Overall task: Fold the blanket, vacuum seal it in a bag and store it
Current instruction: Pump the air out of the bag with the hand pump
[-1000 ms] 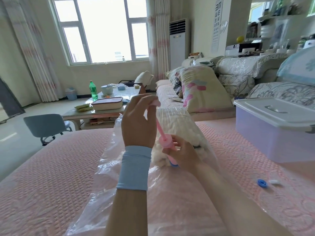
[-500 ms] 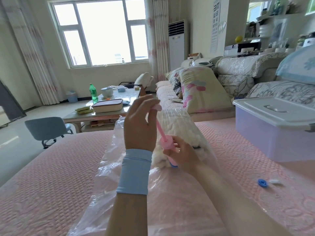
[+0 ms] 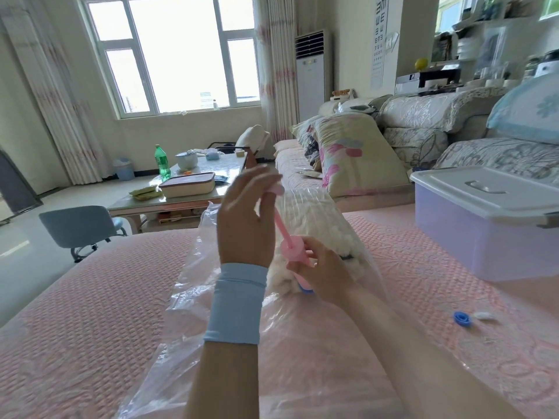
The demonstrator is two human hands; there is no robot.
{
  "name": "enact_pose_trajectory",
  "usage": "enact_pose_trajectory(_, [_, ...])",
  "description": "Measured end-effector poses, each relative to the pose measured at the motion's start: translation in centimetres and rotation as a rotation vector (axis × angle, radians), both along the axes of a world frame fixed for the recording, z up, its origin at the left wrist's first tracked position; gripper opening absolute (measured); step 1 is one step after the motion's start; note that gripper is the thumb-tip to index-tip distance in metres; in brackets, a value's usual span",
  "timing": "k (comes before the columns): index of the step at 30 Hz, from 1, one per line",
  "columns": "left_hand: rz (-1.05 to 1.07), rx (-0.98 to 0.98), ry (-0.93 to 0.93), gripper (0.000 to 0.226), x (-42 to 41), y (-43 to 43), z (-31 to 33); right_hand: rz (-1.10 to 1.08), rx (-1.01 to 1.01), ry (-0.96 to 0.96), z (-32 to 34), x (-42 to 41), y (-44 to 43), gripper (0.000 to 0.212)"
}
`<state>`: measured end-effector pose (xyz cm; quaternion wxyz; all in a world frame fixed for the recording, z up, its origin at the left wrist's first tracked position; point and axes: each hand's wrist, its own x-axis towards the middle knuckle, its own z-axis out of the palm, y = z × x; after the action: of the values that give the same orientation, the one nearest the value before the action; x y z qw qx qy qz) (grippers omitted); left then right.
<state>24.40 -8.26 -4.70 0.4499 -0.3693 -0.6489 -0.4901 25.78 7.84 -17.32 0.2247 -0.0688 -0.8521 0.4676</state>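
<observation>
A clear plastic vacuum bag [image 3: 302, 352] lies on the pink bed cover, and a folded white fluffy blanket [image 3: 314, 219] fills its far half. A pink hand pump [image 3: 292, 249] stands on the bag over a blue valve. My right hand [image 3: 320, 270] grips the pump's barrel near its base. My left hand [image 3: 245, 219], with a light blue wristband, holds the handle at the top of the raised pink rod. A loose blue valve cap [image 3: 462, 319] lies on the bed to the right.
A lilac storage box with a white lid [image 3: 484, 219] sits on the bed at right. Sofas and floral pillows [image 3: 357, 152] lie beyond. A coffee table [image 3: 181, 192] with a green bottle and a blue-grey chair [image 3: 78, 228] stand to the left.
My left hand has drawn the pump handle slightly higher. My right hand has stayed on the barrel.
</observation>
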Motion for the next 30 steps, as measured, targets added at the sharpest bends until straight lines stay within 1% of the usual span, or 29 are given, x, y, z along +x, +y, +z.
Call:
enact_pose_trajectory(2, [0.059,0.096,0.047,0.017,0.2,-0.1,0.4,0.002,0.022,-0.012,-0.1,0.0,-0.1,0.049])
enact_pose_trajectory(4, [0.091,0.057,0.011,0.019,-0.2,0.7,-1.5,0.001,0.031,-0.012,-0.1,0.0,-0.2,0.049])
enact_pose_trajectory(5, [0.068,-0.012,-0.039,0.02,-0.5,1.1,-2.9,-0.003,0.023,-0.008,-0.1,0.0,-0.3,0.049])
enact_pose_trajectory(8, [-0.081,-0.299,-0.293,0.024,-1.4,2.0,-6.4,-0.004,-0.009,0.001,0.1,0.1,-0.2,0.051])
enact_pose_trajectory(10, [-0.124,-0.373,-0.377,0.024,-1.5,1.9,-6.8,-0.004,-0.011,0.002,0.0,0.1,-0.1,0.055])
enact_pose_trajectory(11, [-0.118,-0.355,-0.358,0.025,-1.4,1.6,-6.2,-0.008,-0.016,0.006,-0.1,0.1,-0.1,0.054])
enact_pose_trajectory(12, [-0.096,-0.31,-0.296,0.025,-1.2,1.4,-5.2,-0.013,-0.024,0.01,-0.1,0.0,0.0,0.052])
enact_pose_trajectory(15, [-0.026,-0.068,-0.066,0.019,-0.3,0.4,-1.5,-0.01,-0.022,0.005,0.0,0.1,0.0,0.047])
enact_pose_trajectory(17, [0.017,0.07,0.032,0.018,0.3,0.1,-0.2,-0.006,-0.005,-0.007,0.0,0.1,-0.2,0.048])
enact_pose_trajectory(18, [0.048,0.095,0.049,0.018,0.3,0.3,-0.4,-0.008,0.002,-0.011,0.0,0.1,-0.3,0.049])
enact_pose_trajectory(20, [0.093,0.057,0.01,0.019,-0.1,1.1,-2.3,-0.006,0.011,-0.009,-0.1,0.0,-0.5,0.051])
enact_pose_trajectory(21, [0.075,-0.011,-0.054,0.021,-0.4,1.6,-3.7,-0.01,0.006,-0.005,-0.1,0.0,-0.5,0.051])
enact_pose_trajectory(23, [-0.024,-0.203,-0.232,0.024,-1.0,2.3,-6.1,-0.019,-0.022,0.006,-0.1,0.0,-0.4,0.049])
enact_pose_trajectory(25, [-0.093,-0.328,-0.34,0.025,-1.2,2.4,-6.9,-0.015,-0.041,0.012,-0.1,0.1,-0.2,0.048])
enact_pose_trajectory(26, [-0.096,-0.341,-0.342,0.025,-1.1,2.3,-6.5,-0.015,-0.045,0.015,-0.1,0.1,-0.1,0.048])
enact_pose_trajectory(27, [-0.087,-0.319,-0.303,0.024,-0.9,2.0,-5.6,-0.018,-0.041,0.02,-0.1,0.1,0.0,0.046])
enact_pose_trajectory(30, [-0.043,-0.125,-0.075,0.019,0.2,0.8,-1.5,-0.015,-0.022,0.025,0.0,0.2,0.1,0.045])
